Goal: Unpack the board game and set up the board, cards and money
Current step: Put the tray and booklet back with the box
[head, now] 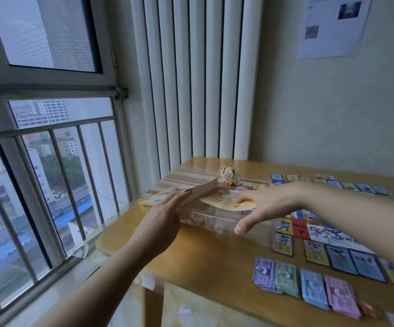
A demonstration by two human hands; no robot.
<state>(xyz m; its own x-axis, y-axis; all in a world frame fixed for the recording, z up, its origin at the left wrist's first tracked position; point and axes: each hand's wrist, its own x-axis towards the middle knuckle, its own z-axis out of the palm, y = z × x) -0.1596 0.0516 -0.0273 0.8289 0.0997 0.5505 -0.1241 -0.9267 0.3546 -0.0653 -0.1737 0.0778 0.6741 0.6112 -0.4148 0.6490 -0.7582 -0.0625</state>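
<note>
A clear plastic tray (217, 219) sits on the yellow game box (151, 201) at the table's left end. A yellow stack of money (224, 203) lies in the tray. My right hand (266, 204) reaches into the tray, fingers on the yellow stack, thumb hanging over the tray's near side. My left hand (165, 220) lies flat against the tray's left side, fingers straight, touching a brown cardboard flap (203, 191). The board (309, 227) lies to the right, ringed by cards (342, 259). Purple, green, blue and pink money piles (309, 283) line the near edge.
A crumpled paper ball (228, 175) lies at the back of the wooden table (203, 253). More cards (332, 182) run along the far side. A barred window (49, 161) is at the left, a white radiator (198, 79) behind, and a poster (332, 24) on the wall.
</note>
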